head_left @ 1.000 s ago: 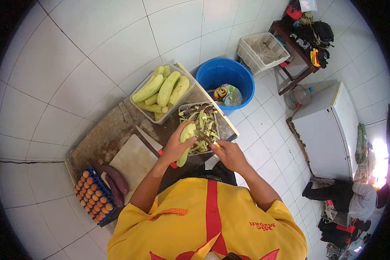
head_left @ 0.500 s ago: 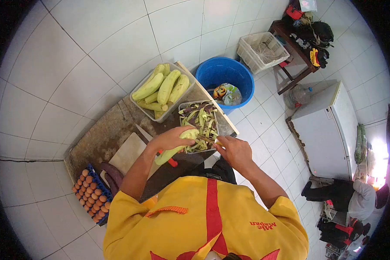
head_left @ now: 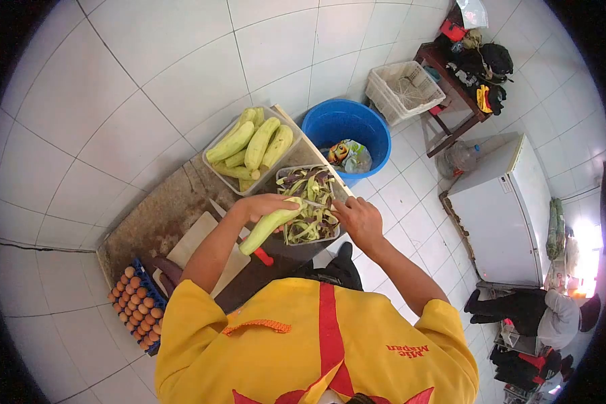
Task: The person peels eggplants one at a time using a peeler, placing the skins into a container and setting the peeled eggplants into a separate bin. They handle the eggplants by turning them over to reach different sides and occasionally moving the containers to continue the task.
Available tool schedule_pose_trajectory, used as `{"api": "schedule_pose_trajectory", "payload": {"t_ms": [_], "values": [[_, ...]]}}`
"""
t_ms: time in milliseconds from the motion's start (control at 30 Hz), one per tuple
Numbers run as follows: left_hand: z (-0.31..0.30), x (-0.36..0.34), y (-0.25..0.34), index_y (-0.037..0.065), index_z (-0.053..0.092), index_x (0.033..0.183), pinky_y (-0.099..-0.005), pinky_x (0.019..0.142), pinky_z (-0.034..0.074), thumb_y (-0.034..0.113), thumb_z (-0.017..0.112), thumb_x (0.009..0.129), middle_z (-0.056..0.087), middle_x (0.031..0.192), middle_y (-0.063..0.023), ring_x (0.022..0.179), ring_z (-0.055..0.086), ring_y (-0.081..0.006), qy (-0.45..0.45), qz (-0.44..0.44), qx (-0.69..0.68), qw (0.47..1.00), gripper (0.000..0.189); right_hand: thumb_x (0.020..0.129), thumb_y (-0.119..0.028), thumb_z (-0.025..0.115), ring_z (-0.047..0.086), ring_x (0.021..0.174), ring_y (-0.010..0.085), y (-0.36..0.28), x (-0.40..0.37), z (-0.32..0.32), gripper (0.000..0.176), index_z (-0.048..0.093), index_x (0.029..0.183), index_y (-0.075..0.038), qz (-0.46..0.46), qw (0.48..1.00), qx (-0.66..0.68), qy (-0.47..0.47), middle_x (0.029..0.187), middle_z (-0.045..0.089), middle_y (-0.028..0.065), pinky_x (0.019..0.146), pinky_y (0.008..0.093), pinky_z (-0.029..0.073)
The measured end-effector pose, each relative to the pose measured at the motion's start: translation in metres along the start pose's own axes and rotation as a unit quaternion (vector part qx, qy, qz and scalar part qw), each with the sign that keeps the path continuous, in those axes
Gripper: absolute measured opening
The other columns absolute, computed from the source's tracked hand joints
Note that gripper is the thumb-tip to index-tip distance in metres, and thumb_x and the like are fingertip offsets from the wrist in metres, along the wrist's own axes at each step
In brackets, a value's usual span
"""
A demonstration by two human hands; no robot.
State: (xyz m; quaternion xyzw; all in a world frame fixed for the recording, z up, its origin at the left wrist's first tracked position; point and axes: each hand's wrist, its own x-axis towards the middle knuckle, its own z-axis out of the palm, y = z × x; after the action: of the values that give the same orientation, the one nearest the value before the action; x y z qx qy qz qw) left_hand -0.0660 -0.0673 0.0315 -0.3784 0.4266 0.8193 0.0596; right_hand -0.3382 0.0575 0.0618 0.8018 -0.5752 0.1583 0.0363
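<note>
My left hand [head_left: 262, 206] is wrapped round a long, pale green peeled eggplant [head_left: 271, 229], tilted over the near edge of the peel container. Closed on the handle of a small thin-bladed knife [head_left: 314, 203], my right hand [head_left: 361, 222] keeps the blade at the eggplant's upper end. Fingers cover the knife's handle. Below the blade, a clear container [head_left: 338, 232] holds purple and green peelings [head_left: 310, 185]. Beyond it, a clear plastic tub [head_left: 217, 176] is piled with peeled eggplants [head_left: 252, 145].
A cutting board [head_left: 198, 246], another knife [head_left: 217, 207] and a red handle [head_left: 264, 257] lie on the counter. Purple eggplants [head_left: 168, 269] and an egg tray [head_left: 156, 289] are at left. A blue bin [head_left: 308, 128] stands behind the counter's corner. A person [head_left: 559, 313] is far right.
The knife blade has moved up toward the eggplant's top end, and my right hand has shifted slightly left. More of the eggplant shows below my left hand. The whole view has shifted slightly.
</note>
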Motion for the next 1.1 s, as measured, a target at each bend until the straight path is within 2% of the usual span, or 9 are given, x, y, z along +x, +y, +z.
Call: {"api": "schedule_pose_trajectory", "payload": {"t_ms": [100, 233, 333, 433, 467, 500, 633, 733, 1100], "values": [[0.010, -0.003, -0.005, 0.010, 0.053, 0.132, -0.0296, 0.052, 0.054, 0.039, 0.067, 0.097, 0.063, 0.091, -0.0076, 0.061, 0.062, -0.0163, 0.024, 0.034, -0.019, 0.999, 0.048, 0.091, -0.031, 0.073, 0.067, 0.077, 0.0283, -0.001, 0.000, 0.015, 0.025, 0.069, 0.106, -0.012, 0.079, 0.990, 0.116, 0.032, 0.084, 0.065, 0.0090, 0.065, 0.0396, 0.053], [0.022, 0.007, -0.013, 0.006, 0.051, 0.137, -0.0295, 0.057, 0.055, 0.034, 0.071, 0.095, 0.064, 0.100, -0.0083, 0.073, 0.064, -0.0137, 0.038, 0.106, 0.037, 0.993, 0.054, 0.097, -0.027, 0.067, 0.067, 0.080, 0.0405, -0.013, 0.017, 0.026, 0.028, 0.066, 0.108, -0.002, 0.154, 0.938, 0.308, -0.036, 0.085, 0.068, 0.0208, 0.071, 0.0448, 0.052], [0.030, 0.017, -0.024, 0.006, 0.046, 0.143, -0.0300, 0.063, 0.055, 0.030, 0.071, 0.096, 0.063, 0.101, -0.0080, 0.077, 0.063, -0.0133, 0.174, 0.241, 0.128, 0.946, 0.058, 0.098, -0.032, 0.063, 0.063, 0.084, 0.0475, -0.018, 0.016, 0.033, 0.030, 0.064, 0.103, -0.003, 0.233, 0.890, 0.386, -0.077, 0.086, 0.066, 0.0259, 0.071, 0.0507, 0.049], [0.041, 0.016, -0.031, 0.004, 0.046, 0.142, -0.0305, 0.076, 0.054, 0.024, 0.071, 0.096, 0.064, 0.112, -0.0089, 0.088, 0.063, -0.0131, 0.315, 0.330, 0.141, 0.879, 0.056, 0.102, -0.035, 0.057, 0.064, 0.076, 0.0411, -0.021, 0.004, 0.022, 0.035, 0.062, 0.101, 0.000, 0.189, 0.909, 0.362, -0.081, 0.081, 0.066, 0.0205, 0.068, 0.0473, 0.048], [0.044, 0.013, -0.033, 0.004, 0.046, 0.143, -0.0307, 0.078, 0.054, 0.023, 0.071, 0.096, 0.064, 0.114, -0.0090, 0.090, 0.063, -0.0133, 0.358, 0.350, 0.164, 0.850, 0.056, 0.104, -0.036, 0.054, 0.062, 0.071, 0.0354, -0.022, 0.001, 0.023, 0.037, 0.062, 0.100, 0.000, 0.217, 0.867, 0.432, -0.121, 0.077, 0.063, 0.0160, 0.064, 0.0447, 0.047], [0.046, 0.011, -0.034, 0.005, 0.046, 0.142, -0.0362, 0.095, 0.049, 0.028, 0.071, 0.093, 0.064, 0.122, -0.0158, 0.110, 0.063, -0.0232, 0.362, 0.321, 0.132, 0.865, 0.059, 0.105, -0.037, 0.052, 0.059, 0.066, 0.0297, -0.024, -0.001, 0.022, 0.039, 0.061, 0.099, 0.000, 0.243, 0.817, 0.498, -0.160, 0.074, 0.060, 0.0115, 0.060, 0.0420, 0.045], [0.058, 0.009, -0.034, 0.006, 0.044, 0.143, -0.0371, 0.097, 0.049, 0.023, 0.070, 0.095, 0.064, 0.122, -0.0164, 0.112, 0.063, -0.0245, 0.384, 0.361, 0.135, 0.839, 0.057, 0.109, -0.043, 0.042, 0.032, 0.050, 0.0070, -0.039, 0.004, -0.005, 0.044, 0.061, 0.096, -0.006, 0.393, 0.525, 0.700, -0.283, 0.067, 0.042, -0.0058, 0.044, 0.0252, 0.028], [0.061, 0.011, -0.037, 0.007, 0.043, 0.143, -0.0369, 0.096, 0.049, 0.021, 0.069, 0.095, 0.064, 0.122, -0.0165, 0.112, 0.063, -0.0238, 0.382, 0.375, 0.117, 0.837, 0.056, 0.108, -0.044, 0.043, 0.033, 0.050, 0.0063, -0.042, 0.003, -0.009, 0.043, 0.059, 0.097, -0.006, 0.421, 0.460, 0.721, -0.302, 0.066, 0.042, -0.0056, 0.044, 0.0238, 0.029], [0.064, 0.012, -0.043, 0.006, 0.043, 0.142, -0.0391, 0.095, 0.049, 0.020, 0.068, 0.096, 0.064, 0.120, -0.0191, 0.111, 0.065, -0.0290, 0.404, 0.358, 0.147, 0.829, 0.054, 0.107, -0.044, 0.045, 0.033, 0.050, 0.0061, -0.044, -0.002, -0.006, 0.041, 0.056, 0.097, -0.006, 0.428, 0.403, 0.747, -0.310, 0.067, 0.042, -0.0049, 0.043, 0.0243, 0.028]]}}
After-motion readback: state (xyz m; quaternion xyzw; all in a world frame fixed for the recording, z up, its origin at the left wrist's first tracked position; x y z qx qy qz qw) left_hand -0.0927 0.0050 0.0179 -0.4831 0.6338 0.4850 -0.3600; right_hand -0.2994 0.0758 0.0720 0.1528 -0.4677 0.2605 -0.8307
